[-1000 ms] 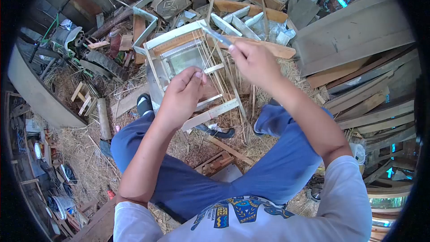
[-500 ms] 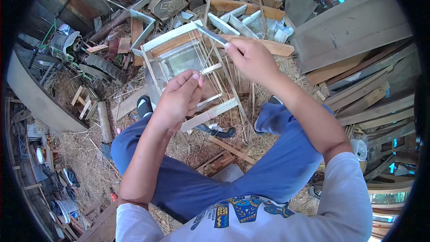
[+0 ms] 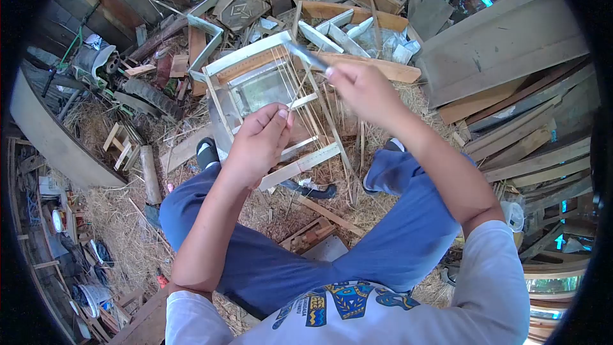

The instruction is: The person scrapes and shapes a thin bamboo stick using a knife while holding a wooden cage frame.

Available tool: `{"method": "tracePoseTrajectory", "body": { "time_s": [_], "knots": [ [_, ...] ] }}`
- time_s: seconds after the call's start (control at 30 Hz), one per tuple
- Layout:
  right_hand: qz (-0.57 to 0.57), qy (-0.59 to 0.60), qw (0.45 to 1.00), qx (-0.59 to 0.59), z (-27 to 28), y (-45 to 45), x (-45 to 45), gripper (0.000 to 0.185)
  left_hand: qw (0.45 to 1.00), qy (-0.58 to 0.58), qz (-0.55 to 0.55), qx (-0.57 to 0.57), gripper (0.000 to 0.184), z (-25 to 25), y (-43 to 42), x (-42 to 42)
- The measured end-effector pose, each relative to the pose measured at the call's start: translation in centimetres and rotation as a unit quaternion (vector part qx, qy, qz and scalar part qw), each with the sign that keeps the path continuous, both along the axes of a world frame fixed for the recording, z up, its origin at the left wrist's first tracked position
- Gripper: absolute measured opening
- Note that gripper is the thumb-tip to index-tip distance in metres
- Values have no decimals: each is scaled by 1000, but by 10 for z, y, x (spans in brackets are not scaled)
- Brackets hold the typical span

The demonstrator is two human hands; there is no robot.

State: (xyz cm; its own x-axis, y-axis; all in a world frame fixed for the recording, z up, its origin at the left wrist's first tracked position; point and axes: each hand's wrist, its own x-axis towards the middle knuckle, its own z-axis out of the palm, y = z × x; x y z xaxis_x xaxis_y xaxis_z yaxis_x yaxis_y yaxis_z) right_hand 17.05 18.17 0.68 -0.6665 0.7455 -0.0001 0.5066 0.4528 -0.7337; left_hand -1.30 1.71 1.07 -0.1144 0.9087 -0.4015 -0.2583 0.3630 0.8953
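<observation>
My left hand point(image 3: 260, 140) is closed in a pinch on a thin pale strip point(image 3: 297, 87), which slants up and to the right from the fingertips. My right hand point(image 3: 365, 91) grips a knife point(image 3: 309, 57), its blade blurred and pointing up-left near the strip's upper part. I cannot tell whether blade and strip touch. Beneath both hands stands a wooden frame point(image 3: 249, 53) with pale rails and a crosspiece point(image 3: 300, 165) at its near end. Several thin strips run lengthwise along its right side, and my left hand covers part of it.
Straw and wood scraps cover the ground between my legs. A small wooden box point(image 3: 311, 233) lies near my knees. Scrap boards point(image 3: 239, 9) are heaped behind the frame. A large panel point(image 3: 504, 38) leans at the right; a curved board point(image 3: 57, 134) and a tyre point(image 3: 148, 103) lie left.
My right hand has moved slightly right and down with the knife, which is now blurred. My left hand keeps its pinch on the strip, nearly in place.
</observation>
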Motion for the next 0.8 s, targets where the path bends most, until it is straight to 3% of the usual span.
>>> {"method": "tracePoseTrajectory", "body": {
  "time_s": [0.17,0.23,0.3,0.37,0.4,0.53,0.67,0.8],
  "knots": [
    [14,28,998,55,-7,-12,-2,36,1000,-11,-7,6,23,1,0,0],
    [0,-20,1000,-20,2,-4,1,36,1000,-11,3,-4,23,0,-2,-1],
    [-21,41,997,-56,-11,7,0,35,1000,-17,-22,14,23,0,-1,-3],
    [-11,7,1000,5,-10,-18,-3,34,1000,-10,-9,14,23,-3,0,-1],
    [40,-71,996,23,6,-29,-5,34,1000,-2,3,8,23,-2,0,0],
    [-20,24,999,43,1,-4,-10,32,1000,-9,10,-7,22,4,1,0],
    [27,-50,997,52,7,-34,-7,33,1000,3,-9,3,21,-3,0,0],
    [-9,4,998,67,-3,-10,-11,29,999,-37,-11,24,21,-3,-1,-2]
  ]
}}
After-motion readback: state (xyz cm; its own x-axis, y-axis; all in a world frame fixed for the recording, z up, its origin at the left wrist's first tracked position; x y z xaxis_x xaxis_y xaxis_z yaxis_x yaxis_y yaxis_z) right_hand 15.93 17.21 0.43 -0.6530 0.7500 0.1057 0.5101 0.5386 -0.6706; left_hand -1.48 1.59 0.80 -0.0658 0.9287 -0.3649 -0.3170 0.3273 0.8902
